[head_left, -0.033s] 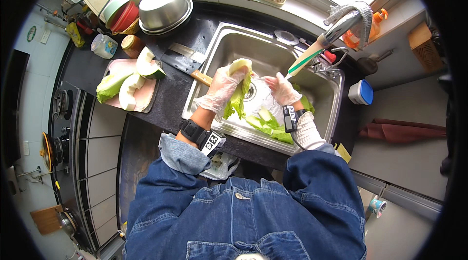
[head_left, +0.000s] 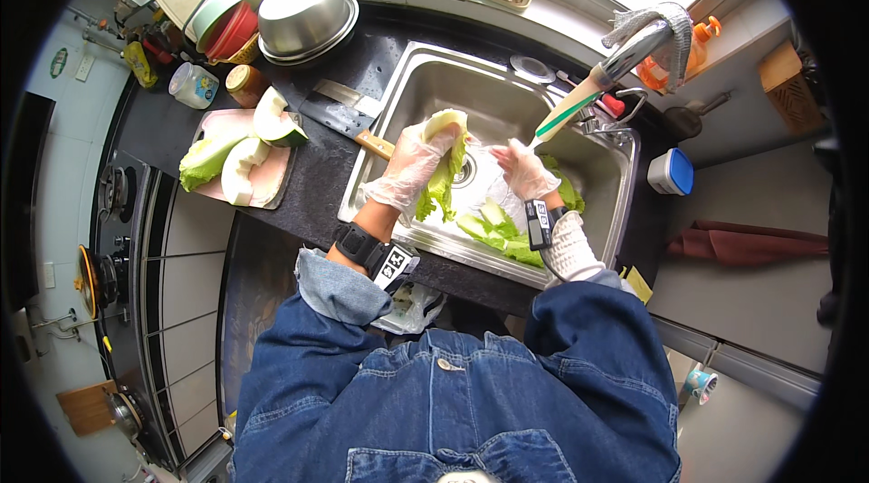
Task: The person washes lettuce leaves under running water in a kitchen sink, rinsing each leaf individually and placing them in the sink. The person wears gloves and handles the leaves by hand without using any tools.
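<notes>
Thin clear plastic gloves cover both my hands above the sink (head_left: 412, 76). My left hand (head_left: 412, 166) is closed round a lettuce leaf (head_left: 441, 189), its pale stem end up and its green frilly part hanging down. Just under the faucet's spout (head_left: 557, 121), my right hand (head_left: 528, 171) has its fingers loosely stretched out, with nothing visible in it. Loose lettuce pieces (head_left: 493, 229) lie in the sink below, and more green leaf (head_left: 570, 193) shows behind my right hand. Clear water or wet plastic glistens near the drain (head_left: 463, 171); I cannot tell which.
Left of the sink, a cleaver (head_left: 348, 116) lies with its wooden handle over the rim. A cutting board (head_left: 272, 189) holds lettuce and pale melon-like pieces (head_left: 243, 171). Behind stand jars (head_left: 193, 85) and an upturned steel bowl (head_left: 303, 17). A blue-lidded tub (head_left: 672, 172) stands right.
</notes>
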The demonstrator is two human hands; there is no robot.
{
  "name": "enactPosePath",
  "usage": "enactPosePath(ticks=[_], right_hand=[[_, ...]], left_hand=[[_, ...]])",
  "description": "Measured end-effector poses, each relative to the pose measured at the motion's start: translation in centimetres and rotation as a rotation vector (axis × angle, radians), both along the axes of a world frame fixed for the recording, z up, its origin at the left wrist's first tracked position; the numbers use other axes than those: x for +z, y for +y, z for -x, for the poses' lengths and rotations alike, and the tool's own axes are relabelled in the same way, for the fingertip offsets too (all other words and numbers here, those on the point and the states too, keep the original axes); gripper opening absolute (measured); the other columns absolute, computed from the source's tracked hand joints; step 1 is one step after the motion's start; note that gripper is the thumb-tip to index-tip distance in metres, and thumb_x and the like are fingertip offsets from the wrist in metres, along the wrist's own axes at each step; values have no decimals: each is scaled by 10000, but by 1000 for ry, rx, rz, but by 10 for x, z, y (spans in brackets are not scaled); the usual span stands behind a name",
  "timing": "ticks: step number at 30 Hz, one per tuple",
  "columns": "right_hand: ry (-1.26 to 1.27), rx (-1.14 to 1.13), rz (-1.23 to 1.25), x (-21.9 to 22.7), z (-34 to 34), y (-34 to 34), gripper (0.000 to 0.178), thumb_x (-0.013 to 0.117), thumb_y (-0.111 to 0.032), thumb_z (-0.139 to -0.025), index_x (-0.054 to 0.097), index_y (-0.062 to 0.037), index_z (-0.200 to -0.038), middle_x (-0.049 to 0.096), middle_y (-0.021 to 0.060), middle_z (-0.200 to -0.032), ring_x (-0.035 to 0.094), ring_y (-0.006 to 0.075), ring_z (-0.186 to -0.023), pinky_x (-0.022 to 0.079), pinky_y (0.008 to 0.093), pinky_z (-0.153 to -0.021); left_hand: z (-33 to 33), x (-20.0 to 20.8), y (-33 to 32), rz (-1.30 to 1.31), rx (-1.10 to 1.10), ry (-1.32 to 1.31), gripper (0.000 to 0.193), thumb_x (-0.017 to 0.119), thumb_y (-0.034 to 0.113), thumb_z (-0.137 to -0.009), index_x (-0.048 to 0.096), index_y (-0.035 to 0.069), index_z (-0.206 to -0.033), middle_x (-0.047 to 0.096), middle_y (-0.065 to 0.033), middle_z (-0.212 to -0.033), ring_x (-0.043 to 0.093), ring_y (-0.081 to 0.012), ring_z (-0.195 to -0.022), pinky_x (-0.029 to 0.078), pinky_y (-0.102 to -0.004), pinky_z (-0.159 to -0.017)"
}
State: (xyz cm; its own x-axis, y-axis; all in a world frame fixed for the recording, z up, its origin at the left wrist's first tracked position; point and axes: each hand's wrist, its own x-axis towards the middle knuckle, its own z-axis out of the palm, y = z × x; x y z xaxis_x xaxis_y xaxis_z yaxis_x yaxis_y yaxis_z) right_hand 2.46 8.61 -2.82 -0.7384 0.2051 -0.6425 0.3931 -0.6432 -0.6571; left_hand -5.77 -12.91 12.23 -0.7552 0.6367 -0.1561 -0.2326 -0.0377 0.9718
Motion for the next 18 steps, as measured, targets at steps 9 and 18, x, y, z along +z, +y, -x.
enactPosePath(ticks=[9,18], right_hand=[[-23,72,-468,83,-44,-47,182,545,-265,-838,591,-89,-836,548,-30,-710,465,61,-655,363,211,-585],[358,341,-520,168,-86,-43,415,395,-378,-916,538,-23,-755,471,3,-685,408,92,-643,333,221,-596]], left_hand=[[-26,-9,0,220,-6,478,289,606,296,-818,611,21,-908,607,-38,-760,561,-93,-648,448,-230,-570],[-47,0,12,254,133,1381,300,611,4,-636,615,41,-933,615,-90,-817,583,-248,-737,460,-340,-659]])
